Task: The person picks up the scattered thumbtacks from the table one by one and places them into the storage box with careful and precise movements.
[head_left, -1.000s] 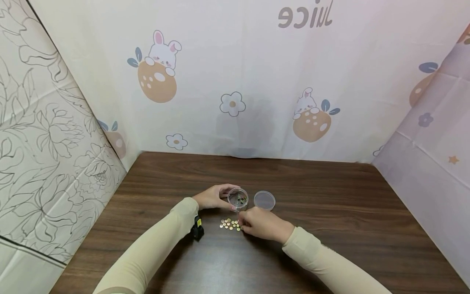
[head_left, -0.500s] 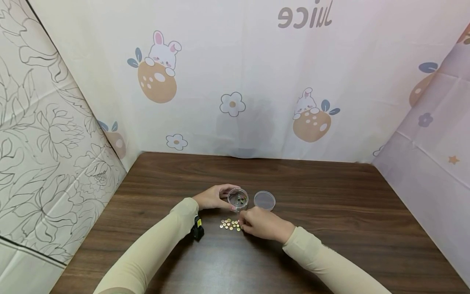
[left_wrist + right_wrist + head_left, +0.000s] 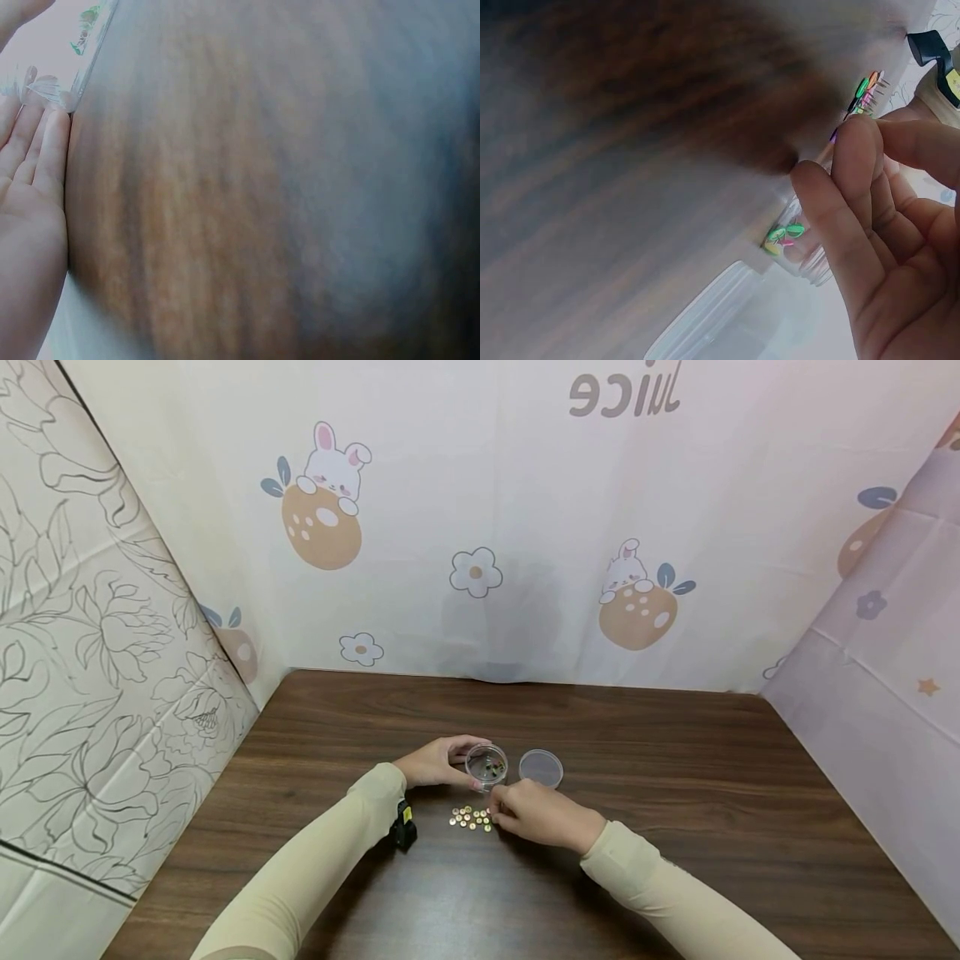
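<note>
My left hand (image 3: 433,763) holds a small round clear plastic container (image 3: 486,767) between thumb and fingers, from its left side. Several thumbtacks lie inside it, with coloured undersides showing in the right wrist view. In front of the container a loose group of thumbtacks (image 3: 468,818) lies on the table, gold in the head view, some with pins up. My right hand (image 3: 542,814) is at the group's right edge, thumb and index finger pinched together on a thumbtack that the fingertips mostly hide. The left wrist view shows the left hand (image 3: 34,187) flat-edged along the table beside the container.
A round clear lid (image 3: 541,768) lies to the right of the container, just behind my right hand. The dark wood table (image 3: 675,743) meets a patterned curtain (image 3: 405,518) at the back. A black wrist device (image 3: 403,828) hangs at my left cuff.
My right hand has shifted very slightly to the right. The left hand, container, lid and loose thumbtacks look the same.
</note>
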A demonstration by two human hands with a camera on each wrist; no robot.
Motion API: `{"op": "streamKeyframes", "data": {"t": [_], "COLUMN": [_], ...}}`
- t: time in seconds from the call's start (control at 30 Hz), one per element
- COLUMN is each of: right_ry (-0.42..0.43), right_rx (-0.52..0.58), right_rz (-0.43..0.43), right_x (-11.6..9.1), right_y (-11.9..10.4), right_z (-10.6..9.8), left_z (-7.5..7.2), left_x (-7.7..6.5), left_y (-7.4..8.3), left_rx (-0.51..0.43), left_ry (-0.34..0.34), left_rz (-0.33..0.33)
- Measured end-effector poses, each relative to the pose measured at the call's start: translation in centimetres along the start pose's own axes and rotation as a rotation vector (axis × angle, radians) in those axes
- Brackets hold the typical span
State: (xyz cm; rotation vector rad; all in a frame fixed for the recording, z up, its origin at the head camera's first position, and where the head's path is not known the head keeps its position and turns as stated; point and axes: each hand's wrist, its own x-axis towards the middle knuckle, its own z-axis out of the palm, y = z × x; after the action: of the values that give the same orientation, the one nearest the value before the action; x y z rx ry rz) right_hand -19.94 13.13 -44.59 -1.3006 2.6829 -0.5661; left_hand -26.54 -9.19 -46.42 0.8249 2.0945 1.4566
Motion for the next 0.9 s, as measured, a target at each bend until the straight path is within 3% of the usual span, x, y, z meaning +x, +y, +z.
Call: {"op": "streamKeyframes", "data": {"t": [0.37, 0.7, 0.9], "right_ry": [0.103, 0.216, 0.287], "right_rx": [0.011, 0.026, -0.017], "right_rz": [-0.008, 0.042, 0.047], "right_x": [0.1, 0.4, 0.6], "right_y": [0.3, 0.4, 0.8], "right_z": [-0.7, -1.2, -1.4], "left_z": [-0.1, 0.0, 0.0], "left_x": [0.0, 0.0, 0.0], "left_y": [0.1, 0.2, 0.1], "left_rx": [0.027, 0.008, -0.006], "left_ry": [-0.002, -0.007, -0.007], "left_rz": [0.002, 0.004, -0.016]}}
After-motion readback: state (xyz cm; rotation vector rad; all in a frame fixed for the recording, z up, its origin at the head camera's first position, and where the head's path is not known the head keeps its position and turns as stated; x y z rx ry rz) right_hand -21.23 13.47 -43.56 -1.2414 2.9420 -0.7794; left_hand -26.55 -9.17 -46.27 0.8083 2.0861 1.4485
